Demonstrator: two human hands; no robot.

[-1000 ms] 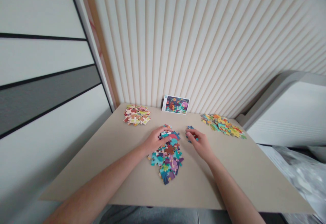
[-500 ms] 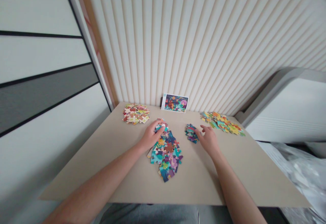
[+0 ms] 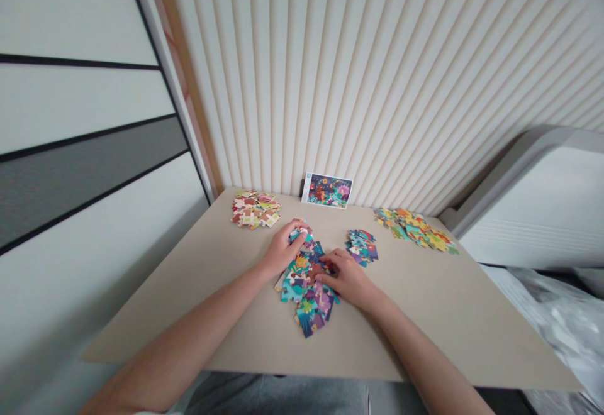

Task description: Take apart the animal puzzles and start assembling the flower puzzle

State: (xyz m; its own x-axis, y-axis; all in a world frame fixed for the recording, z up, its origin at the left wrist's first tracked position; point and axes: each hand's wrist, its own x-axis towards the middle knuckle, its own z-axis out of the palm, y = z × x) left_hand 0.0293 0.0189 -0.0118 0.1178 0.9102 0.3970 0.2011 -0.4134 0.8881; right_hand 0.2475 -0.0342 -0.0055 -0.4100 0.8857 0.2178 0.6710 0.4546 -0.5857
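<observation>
A long pile of loose jigsaw puzzle pieces (image 3: 306,308), mostly blue, teal and purple, lies in the middle of the table. At the pile's far end my left hand (image 3: 281,250) curls its fingers and thumb around a few puzzle pieces (image 3: 297,234). My right hand (image 3: 350,276) rests over the pile's right side, with thumb and forefinger apart and touching pieces near a brown one (image 3: 313,271). Just beyond the right hand is a smaller heap of blue and purple pieces (image 3: 362,248).
A picture card (image 3: 327,190) of a colourful scene leans upright at the back of the beige table (image 3: 212,264), against a ribbed wall. Reddish and cream pieces (image 3: 255,209) are heaped at the back left, yellow and orange ones (image 3: 418,229) at the back right. Clear plastic (image 3: 557,314) lies right of the table.
My right hand has moved left from the small blue heap to the middle pile. That heap looks larger and spread wider. My left hand stays at the pile's far end.
</observation>
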